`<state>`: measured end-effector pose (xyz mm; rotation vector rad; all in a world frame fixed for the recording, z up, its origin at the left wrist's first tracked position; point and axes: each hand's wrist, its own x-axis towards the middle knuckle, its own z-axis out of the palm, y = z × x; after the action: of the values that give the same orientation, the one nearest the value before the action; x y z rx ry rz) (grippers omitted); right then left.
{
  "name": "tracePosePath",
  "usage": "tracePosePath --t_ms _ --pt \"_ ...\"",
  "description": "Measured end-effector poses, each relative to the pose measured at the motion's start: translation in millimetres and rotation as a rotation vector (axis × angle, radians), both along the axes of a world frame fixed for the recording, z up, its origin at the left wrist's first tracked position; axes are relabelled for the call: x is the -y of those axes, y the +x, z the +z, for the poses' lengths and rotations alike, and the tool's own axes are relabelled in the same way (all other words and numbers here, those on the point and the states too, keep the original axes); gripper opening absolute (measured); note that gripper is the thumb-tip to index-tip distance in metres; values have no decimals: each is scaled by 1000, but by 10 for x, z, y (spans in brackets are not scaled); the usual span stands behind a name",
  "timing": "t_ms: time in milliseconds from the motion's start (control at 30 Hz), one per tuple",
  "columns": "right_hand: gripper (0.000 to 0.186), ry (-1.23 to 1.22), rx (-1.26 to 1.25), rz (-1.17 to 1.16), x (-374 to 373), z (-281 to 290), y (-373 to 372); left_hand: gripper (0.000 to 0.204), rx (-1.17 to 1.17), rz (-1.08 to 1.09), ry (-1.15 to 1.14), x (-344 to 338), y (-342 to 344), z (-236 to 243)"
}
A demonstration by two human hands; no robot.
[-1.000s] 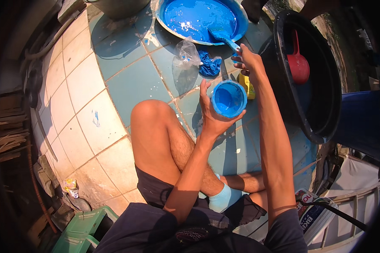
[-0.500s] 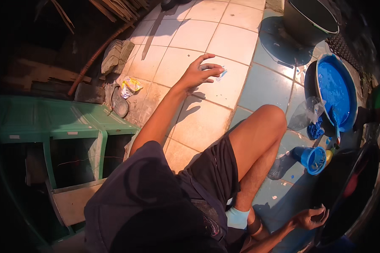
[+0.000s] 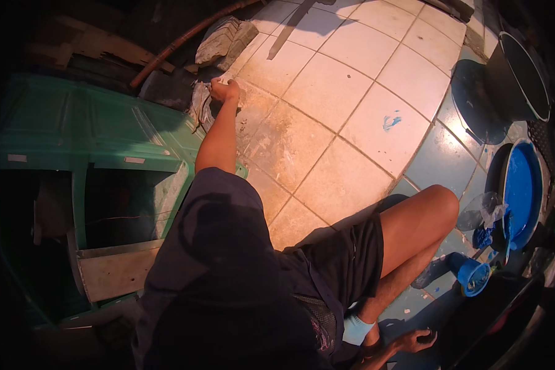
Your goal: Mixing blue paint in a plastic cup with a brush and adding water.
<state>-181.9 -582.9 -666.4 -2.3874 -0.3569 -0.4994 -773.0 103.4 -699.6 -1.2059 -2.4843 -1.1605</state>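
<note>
My left hand [image 3: 224, 91], arm stretched out, is down at the far left beside the rough stone blocks [image 3: 227, 42]. Its fingers are curled in, and what they hold, if anything, is hidden. A greyish crumpled thing [image 3: 200, 102] lies right by the fingers. Near the lower edge, my right hand [image 3: 416, 340] hangs beside my sock, loosely curled with a gap between thumb and fingers and nothing visible in it. Past my knee stands a basin of blue paint [image 3: 524, 194]. A blue cup [image 3: 475, 275] sits nearer me, with a clear plastic bag [image 3: 492, 211] beyond it.
A green plastic cabinet [image 3: 105, 132] with open compartments stands on the left. A dark bucket [image 3: 519, 80] is at the far right. Pale tiles [image 3: 327, 117] carry a blue paint smear [image 3: 391, 120]. A flat dark strip [image 3: 291, 29] lies on the far tiles.
My left hand has swung left from above the pale tiles to beside the stones; its fingers have curled in. The yellow-and-white wrapper there no longer shows. The whole view has shifted left.
</note>
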Motion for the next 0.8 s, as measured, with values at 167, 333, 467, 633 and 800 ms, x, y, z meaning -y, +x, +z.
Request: tracePosePath --t_ms 167,333,467,633,800 --pt "26 -146 147 30 425 -277 20 36 -167 -386 -253 -194 8 155" --pt "28 -99 114 -94 445 -337 -84 52 -102 -423 -495 -516 555 184" --pt "29 -94 73 -149 553 -474 -41 58 -136 -365 -627 -557 958 130" --pt "30 -113 60 -222 740 -458 -39 57 -79 -351 -614 -535 1665 98" --pt "32 66 -113 -211 915 -950 71 61 145 -207 -269 -1169 905 -188"
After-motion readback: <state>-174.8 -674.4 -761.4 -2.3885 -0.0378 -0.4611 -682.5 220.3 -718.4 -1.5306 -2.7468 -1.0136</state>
